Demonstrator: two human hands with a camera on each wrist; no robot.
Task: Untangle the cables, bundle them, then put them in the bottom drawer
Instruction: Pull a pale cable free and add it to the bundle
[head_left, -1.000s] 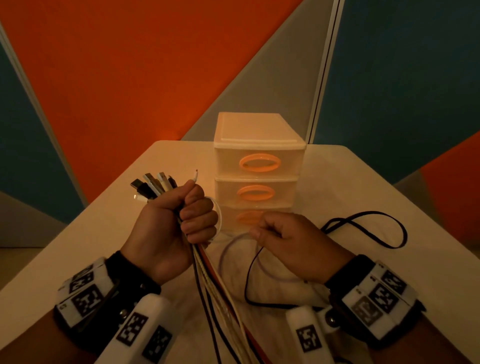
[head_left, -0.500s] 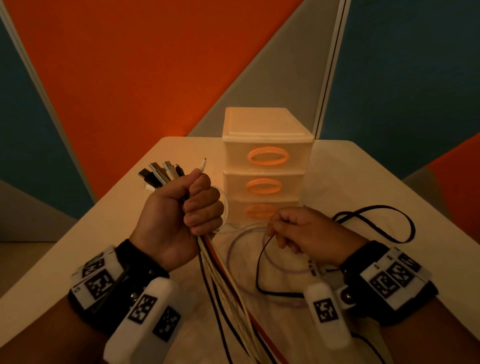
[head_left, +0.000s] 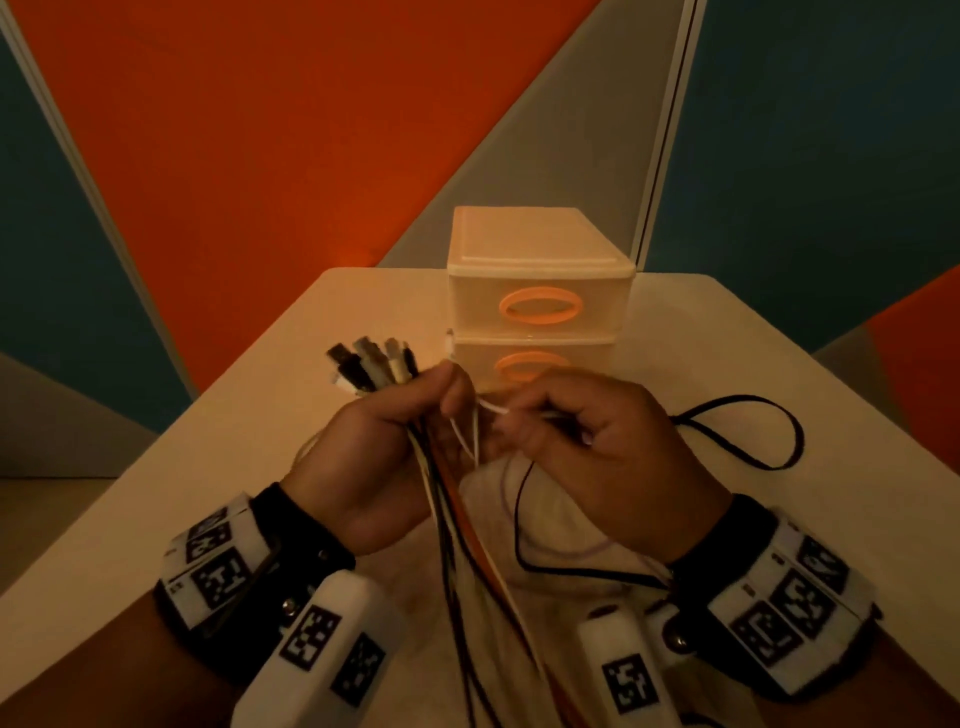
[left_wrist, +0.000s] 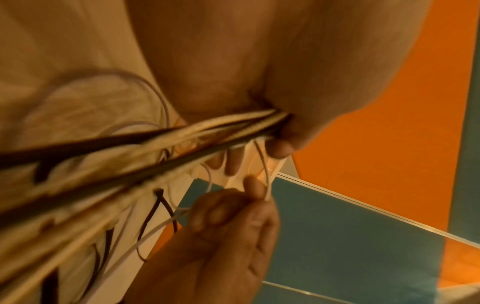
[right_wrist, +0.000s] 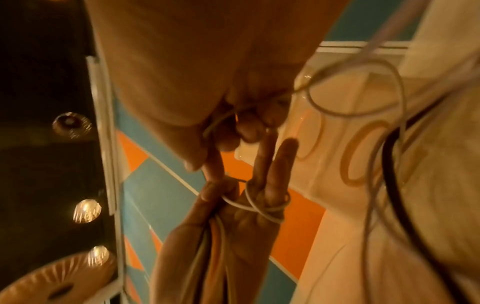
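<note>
Two hands up: left hand (head_left: 374, 457) clamping the cable bundle (head_left: 452, 545), plug ends (head_left: 371, 364) fanned above; right hand (head_left: 597, 457) pinching one thin white cable (head_left: 493, 408) alongside.

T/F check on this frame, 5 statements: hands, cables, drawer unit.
1. The left hand holds the cable bundle with the plugs sticking out above it. True.
2. The right hand rests flat on the table. False: it pinches a thin white cable beside the left hand.
3. The drawer unit has its top drawer pulled open. False: the visible drawers are closed.
4. A black cable lies looped on the table to the right. True.
5. The drawer handles are blue. False: orange.
</note>
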